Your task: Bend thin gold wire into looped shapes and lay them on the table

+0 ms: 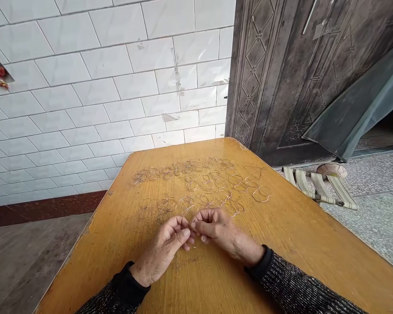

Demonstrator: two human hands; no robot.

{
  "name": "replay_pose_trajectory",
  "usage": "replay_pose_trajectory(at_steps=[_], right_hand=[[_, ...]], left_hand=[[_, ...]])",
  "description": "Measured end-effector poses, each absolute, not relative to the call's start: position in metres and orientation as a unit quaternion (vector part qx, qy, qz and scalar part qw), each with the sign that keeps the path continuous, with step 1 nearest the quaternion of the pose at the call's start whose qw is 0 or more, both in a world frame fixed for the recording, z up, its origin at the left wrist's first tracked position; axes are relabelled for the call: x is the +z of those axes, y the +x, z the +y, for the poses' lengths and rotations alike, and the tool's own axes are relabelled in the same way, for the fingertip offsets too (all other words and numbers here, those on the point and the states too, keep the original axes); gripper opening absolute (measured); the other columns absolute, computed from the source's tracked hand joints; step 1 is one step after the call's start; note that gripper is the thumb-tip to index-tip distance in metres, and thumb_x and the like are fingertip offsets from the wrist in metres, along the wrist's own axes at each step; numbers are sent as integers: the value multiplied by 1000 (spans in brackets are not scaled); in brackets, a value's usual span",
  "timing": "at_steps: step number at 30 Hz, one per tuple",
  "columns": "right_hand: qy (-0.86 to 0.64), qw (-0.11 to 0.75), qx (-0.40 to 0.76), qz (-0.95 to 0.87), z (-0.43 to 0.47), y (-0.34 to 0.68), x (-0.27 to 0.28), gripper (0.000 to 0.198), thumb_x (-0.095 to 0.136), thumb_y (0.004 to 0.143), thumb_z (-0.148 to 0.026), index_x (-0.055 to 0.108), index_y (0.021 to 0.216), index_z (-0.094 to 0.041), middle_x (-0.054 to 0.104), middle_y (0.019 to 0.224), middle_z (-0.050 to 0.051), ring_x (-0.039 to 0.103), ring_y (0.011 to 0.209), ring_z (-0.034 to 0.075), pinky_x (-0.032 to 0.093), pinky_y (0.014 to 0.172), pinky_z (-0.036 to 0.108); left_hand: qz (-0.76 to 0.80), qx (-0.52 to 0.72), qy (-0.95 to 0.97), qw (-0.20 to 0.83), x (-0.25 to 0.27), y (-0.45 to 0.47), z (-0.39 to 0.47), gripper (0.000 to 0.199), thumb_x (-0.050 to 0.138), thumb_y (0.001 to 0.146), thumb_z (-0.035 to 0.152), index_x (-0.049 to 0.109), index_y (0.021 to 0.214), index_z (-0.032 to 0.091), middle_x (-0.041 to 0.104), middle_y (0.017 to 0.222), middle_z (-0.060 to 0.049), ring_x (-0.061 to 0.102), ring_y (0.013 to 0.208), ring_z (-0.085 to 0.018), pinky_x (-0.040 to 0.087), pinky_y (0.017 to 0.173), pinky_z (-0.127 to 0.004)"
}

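Note:
My left hand [170,242] and my right hand [214,229] meet low over the middle of the table, fingertips almost touching. Each hand is closed in a pinch between thumb and forefinger. A thin wire loop [187,205] rises from between the fingertips; its lower ends are hidden by the fingers. Just beyond the hands lie several similar thin wire loops in rough rows, among them one with a pale end [262,194] at the right. A wire bent into a triangle [255,171] lies at the far right of the rows.
The wooden table [301,244] reaches to a white tiled wall [127,83]. A dark carved door [281,74] stands at the back right, with a grey-green curtain [356,104] beside it. A stool with striped webbing [321,187] stands close to the table's right edge.

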State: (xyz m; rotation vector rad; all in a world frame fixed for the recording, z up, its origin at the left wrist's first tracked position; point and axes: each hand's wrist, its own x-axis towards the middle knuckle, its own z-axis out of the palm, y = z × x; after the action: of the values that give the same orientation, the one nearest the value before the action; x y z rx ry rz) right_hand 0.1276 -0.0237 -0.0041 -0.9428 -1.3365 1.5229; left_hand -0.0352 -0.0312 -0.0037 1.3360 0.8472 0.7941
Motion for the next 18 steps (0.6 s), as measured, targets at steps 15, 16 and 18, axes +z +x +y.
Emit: replay_pose_trajectory(at_steps=[15,16,18], right_hand=[[-411,316,653,-552,-55,153,-33,24,61,70,-39,56,66,-16,45,55,-3,34,49,7,26,46,21],[-409,315,654,-553,-55,152,-33,23,61,70,-38,56,67,-16,45,55,-3,35,49,7,27,47,21],[-409,314,648,-561,-54,147,-31,21,60,72,-35,56,67,-16,46,56,-3,37,50,8,28,47,21]], left_hand=[[434,315,599,595,-3,-41,-27,28,45,84,41,52,73,16,55,68,-1,49,59,-10,39,55,-22],[435,321,600,590,-3,-41,-27,27,45,84,40,52,72,16,54,68,-1,49,59,-10,39,55,-22],[435,333,606,577,-3,-42,-27,27,45,84,40,51,72,16,53,67,0,48,58,-10,39,54,-22]])
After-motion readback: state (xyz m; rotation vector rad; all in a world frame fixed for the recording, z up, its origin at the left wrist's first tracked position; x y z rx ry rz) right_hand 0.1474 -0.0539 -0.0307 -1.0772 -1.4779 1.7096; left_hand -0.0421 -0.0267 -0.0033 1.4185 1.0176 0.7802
